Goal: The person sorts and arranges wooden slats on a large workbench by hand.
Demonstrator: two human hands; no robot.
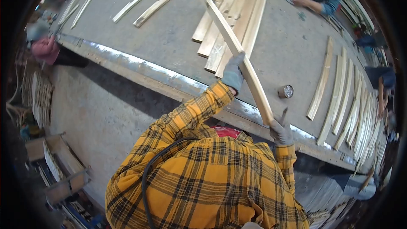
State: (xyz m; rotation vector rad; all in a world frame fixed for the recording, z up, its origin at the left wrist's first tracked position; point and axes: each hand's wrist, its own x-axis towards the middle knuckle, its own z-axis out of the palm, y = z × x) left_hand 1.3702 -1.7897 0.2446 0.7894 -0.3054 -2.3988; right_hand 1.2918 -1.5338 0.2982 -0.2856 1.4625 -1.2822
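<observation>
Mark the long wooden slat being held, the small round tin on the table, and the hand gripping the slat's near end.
long wooden slat [231, 38], head view, middle of its length.
small round tin [285, 91], head view, its shiny top.
right hand [280, 132], head view, back of the grey glove.

Daylight, even and fairly bright, no hard hotspots except glare along the metal table edge [169, 76]. Soft shadow falls on the floor [97, 110] under that edge. Heavy fisheye: straight lines bow, black vignette rings the frame. Centre is sharp; periphery smears and goes dark, detail lost there.
</observation>
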